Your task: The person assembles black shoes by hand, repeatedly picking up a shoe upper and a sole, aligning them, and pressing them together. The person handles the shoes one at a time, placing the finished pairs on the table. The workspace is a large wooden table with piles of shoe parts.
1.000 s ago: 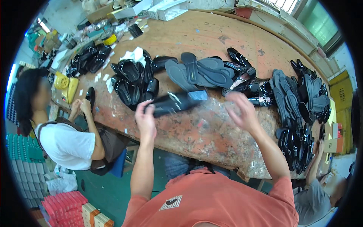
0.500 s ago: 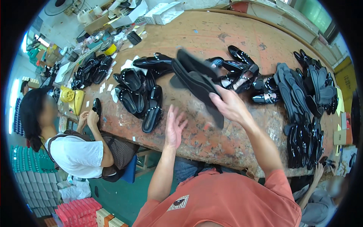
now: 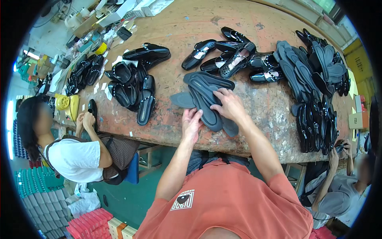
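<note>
In front of me on the worktable (image 3: 171, 135) lies a fanned-out pile of dark grey shoe insoles (image 3: 209, 118), soles crossing at different angles. My left hand (image 3: 191, 126) is at the pile's near left side, thumb and fingers closed on an insole's edge. From the right, my right hand (image 3: 231, 106) reaches over the pile, its fingers and thumb bent around an insole. One insole (image 3: 182, 100) sticks out to the left. Just beyond the pile are several glossy black shoes (image 3: 199, 54) with studded straps, some tipped on their sides.
Black slip-on shoes (image 3: 146, 100) are grouped at left. More grey insoles (image 3: 296, 65) and black shoes (image 3: 316, 127) are heaped at right. A person in white (image 3: 77, 159) sits at left handling a shoe; another in grey (image 3: 338, 195) works at right. A yellow tape dispenser (image 3: 72, 106) stands at left.
The insoles, held up in my right hand before, now rest spread on the table. My left hand has gone from open and apart to the insoles. The view has shifted slightly.
</note>
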Demonstrator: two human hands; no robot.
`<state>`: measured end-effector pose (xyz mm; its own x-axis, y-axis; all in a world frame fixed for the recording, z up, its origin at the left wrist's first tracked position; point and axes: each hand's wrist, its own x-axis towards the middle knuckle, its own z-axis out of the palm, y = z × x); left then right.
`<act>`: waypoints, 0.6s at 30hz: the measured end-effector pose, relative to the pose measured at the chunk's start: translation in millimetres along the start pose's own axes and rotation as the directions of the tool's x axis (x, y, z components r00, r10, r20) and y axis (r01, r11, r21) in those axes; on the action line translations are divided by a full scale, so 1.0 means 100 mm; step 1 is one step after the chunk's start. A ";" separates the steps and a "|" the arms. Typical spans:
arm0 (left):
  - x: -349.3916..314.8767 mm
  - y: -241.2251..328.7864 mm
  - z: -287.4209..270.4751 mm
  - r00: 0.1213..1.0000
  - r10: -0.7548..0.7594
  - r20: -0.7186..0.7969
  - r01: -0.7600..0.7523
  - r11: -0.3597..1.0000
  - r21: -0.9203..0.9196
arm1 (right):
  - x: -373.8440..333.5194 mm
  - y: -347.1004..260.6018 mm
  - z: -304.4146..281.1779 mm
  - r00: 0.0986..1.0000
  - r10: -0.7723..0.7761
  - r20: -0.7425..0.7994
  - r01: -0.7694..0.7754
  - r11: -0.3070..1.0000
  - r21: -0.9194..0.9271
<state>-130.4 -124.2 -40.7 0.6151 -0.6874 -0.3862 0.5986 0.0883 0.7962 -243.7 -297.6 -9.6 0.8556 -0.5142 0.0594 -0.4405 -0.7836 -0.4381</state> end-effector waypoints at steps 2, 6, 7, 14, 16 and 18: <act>-0.09 0.04 0.25 0.998 0.015 -0.068 -0.013 1.000 0.025 | 0.12 0.15 -0.08 0.995 -0.103 -0.018 0.104 0.993 0.057; 0.14 -0.11 0.22 0.983 0.167 -0.078 -0.163 0.985 0.065 | 0.24 0.12 -0.18 0.990 0.052 -0.128 -0.024 0.976 0.217; 0.18 -0.12 0.19 0.975 0.206 -0.080 -0.201 0.977 0.073 | 0.23 0.18 -0.15 0.967 0.170 -0.187 -0.100 0.937 0.335; 0.35 0.29 -0.52 0.920 0.320 -0.225 -0.241 0.917 0.319 | -0.09 0.37 -0.28 0.791 0.515 -0.329 0.047 0.485 0.873; 0.27 0.61 -0.38 0.865 0.456 -0.209 -0.328 0.829 0.452 | -0.22 0.29 -0.33 0.811 0.502 -0.301 0.023 0.486 0.874; 0.02 0.65 -0.09 0.525 0.851 0.004 -0.164 0.096 0.982 | -0.27 -0.02 -0.42 0.775 0.518 -0.361 -0.010 0.582 0.813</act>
<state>-85.7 -112.9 6.2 0.8301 -0.2885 0.4772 -0.5472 -0.5865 0.5972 -277.6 -296.9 27.0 0.3368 -0.9307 0.1429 -0.0436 -0.1670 -0.9850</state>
